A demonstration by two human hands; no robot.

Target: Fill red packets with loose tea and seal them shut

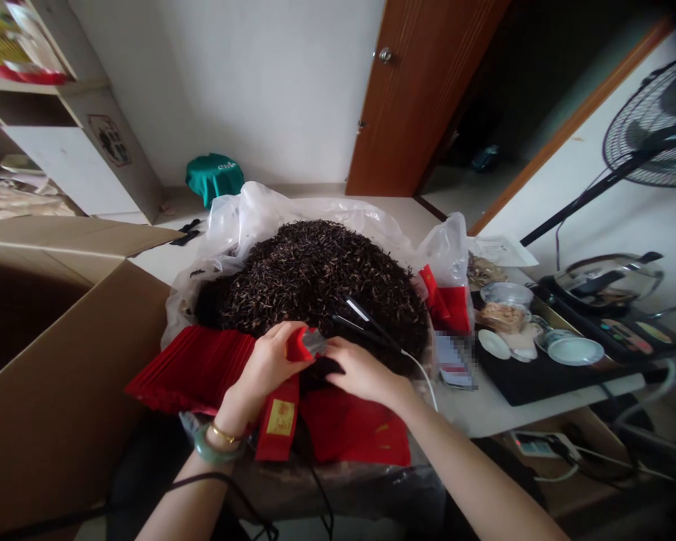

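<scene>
My left hand [273,359] is closed round the upper part of a slim red packet [275,432] with a gold label. Its silver-lined mouth is spread and turned toward my right hand [360,368]. The right fingers are curled at that mouth, with a dark clump of tea leaves [327,367] showing under them; the fingertips are partly hidden. Behind both hands rises a large heap of dark tea leaves [321,278] in a clear plastic bag [251,207]. A thick row of red packets [188,372] lies left of my left hand, and a flat red sheet or packet [354,428] lies below my right.
An open cardboard box [61,361] stands at the left. A white-cabled black device [372,323] rests on the leaves. More red packets [454,304] are at the bag's right edge. A side table [467,413] holds dishes and a tea tray; a fan [653,135] stands behind.
</scene>
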